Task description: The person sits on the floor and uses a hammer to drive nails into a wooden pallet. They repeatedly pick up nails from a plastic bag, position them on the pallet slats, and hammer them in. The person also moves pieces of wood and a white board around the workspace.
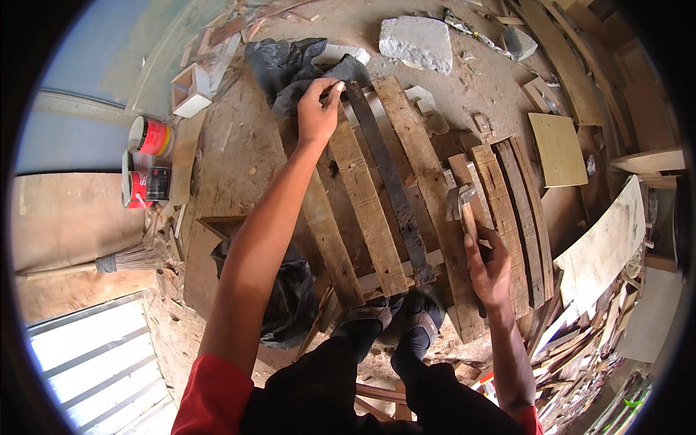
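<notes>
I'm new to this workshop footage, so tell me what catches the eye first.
A slatted pallet fills the middle of the dirt floor. The left hand presses on its far end beside a dark slat, while the right hand grips a hammer at its right side. Red cans stand far left, and a grey stone lies at the top.

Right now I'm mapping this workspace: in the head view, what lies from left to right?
Red-and-black paint cans → left hand on the dark wooden slat → metal claw hammer in the right hand → pale square plywood piece.
</notes>
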### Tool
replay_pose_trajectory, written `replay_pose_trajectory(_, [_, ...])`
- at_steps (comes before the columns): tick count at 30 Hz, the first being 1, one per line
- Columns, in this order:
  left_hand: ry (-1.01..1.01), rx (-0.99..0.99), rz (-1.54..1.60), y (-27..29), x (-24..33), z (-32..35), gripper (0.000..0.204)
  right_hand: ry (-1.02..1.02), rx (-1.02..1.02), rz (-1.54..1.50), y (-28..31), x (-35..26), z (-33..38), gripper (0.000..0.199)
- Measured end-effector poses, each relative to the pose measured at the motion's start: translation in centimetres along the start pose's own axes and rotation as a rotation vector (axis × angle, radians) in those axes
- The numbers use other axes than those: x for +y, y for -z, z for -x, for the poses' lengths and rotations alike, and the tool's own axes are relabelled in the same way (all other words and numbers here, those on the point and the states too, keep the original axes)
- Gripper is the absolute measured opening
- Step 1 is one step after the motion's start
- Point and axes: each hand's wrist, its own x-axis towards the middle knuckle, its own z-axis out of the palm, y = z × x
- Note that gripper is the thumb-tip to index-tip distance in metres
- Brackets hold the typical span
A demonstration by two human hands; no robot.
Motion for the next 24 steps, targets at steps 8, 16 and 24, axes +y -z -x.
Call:
replay_pose_trajectory(8, [0.011,-0.008,-0.015,-0.5,0.6,0.4,0.018,0.010,-0.025,0.018,0.2,0.5,-0.3,0.041])
replay_pose_trajectory(16, [0.026,-0.035,-0.047,-0.3,1.7,0.7,0.019,0.024,-0.040,0.000,0.3,0.1,-0.3,0.039])
replay_pose_trajectory(24, [-0.101,-0.015,-0.133,0.2,1.1,0.5,0.020,0.170,-0.153,-0.138,0.2,-9.0,-2.6,0.043])
